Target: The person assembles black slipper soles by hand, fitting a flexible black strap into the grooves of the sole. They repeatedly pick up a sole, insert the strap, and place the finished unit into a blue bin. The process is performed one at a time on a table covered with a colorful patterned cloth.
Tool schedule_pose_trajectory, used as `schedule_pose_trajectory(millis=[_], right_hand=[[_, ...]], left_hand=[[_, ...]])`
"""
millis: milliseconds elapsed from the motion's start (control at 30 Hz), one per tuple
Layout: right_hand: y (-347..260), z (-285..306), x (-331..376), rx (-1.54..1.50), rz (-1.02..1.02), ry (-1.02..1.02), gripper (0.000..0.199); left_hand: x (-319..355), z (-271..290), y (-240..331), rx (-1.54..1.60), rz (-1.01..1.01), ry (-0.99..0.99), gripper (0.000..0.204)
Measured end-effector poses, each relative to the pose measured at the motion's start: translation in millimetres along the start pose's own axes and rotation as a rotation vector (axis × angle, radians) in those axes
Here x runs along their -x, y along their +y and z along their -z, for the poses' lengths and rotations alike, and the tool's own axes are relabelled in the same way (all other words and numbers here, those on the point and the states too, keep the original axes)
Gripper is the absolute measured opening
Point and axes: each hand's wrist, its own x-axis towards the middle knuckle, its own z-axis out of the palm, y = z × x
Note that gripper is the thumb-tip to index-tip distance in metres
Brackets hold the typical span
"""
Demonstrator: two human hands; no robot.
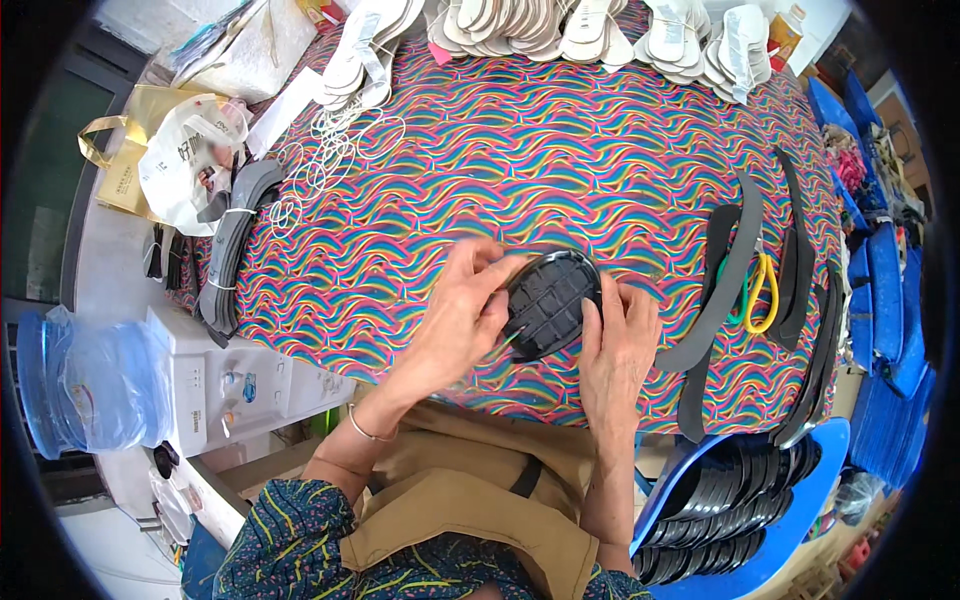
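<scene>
Left hand (455,320): fingers curled over the near-left edge of a black sole (551,303), clamped on it. Right hand (618,345): thumb and fingers closed on the sole's right edge. We log the sole as held tilted between both hands, just above the striped tabletop (480,170), tread side up. We judge it light, rubbery and flexible, the gridded tread giving good grip; best taken by the rim on opposite sides, as we hold it. Nearby: black strips (722,290), yellow scissors (762,290), stacked black soles in a blue bin (800,510).
</scene>
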Motion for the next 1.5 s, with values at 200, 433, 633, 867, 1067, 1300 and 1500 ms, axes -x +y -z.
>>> schedule_pose_trajectory(millis=[200,433,633,867,1067,1300,1500], right_hand=[[2,-1,0,-0.041,-0.038,-0.065,0.039],[-3,-3,-7,-0.076,0.045,-0.098,0.042],[1,-3,-5,-0.125,-0.006,-0.087,0.043],[3,-3,-8,-0.145,-0.010,-0.115,0.044],[4,-3,-10,-0.171,-0.005,-0.125,0.045],[6,-4,-12,-0.199,0.018,-0.107,0.045],[9,-5,-13,-0.234,0.003,-0.107,0.045]], left_hand=[[-3,3,-4,0.188,0.256,-0.031,0.030],[-23,-1,-27,0.247,0.212,-0.039,0.016],[-27,3,-9,0.165,0.173,-0.065,0.015],[-41,7,-12,0.272,0.248,-0.165,0.014],[-52,-1,-17,0.164,0.117,-0.182,0.007],[-77,0,-25,0.095,-0.046,-0.308,0.006],[-98,2,-27,0.039,-0.249,-0.466,0.006]])
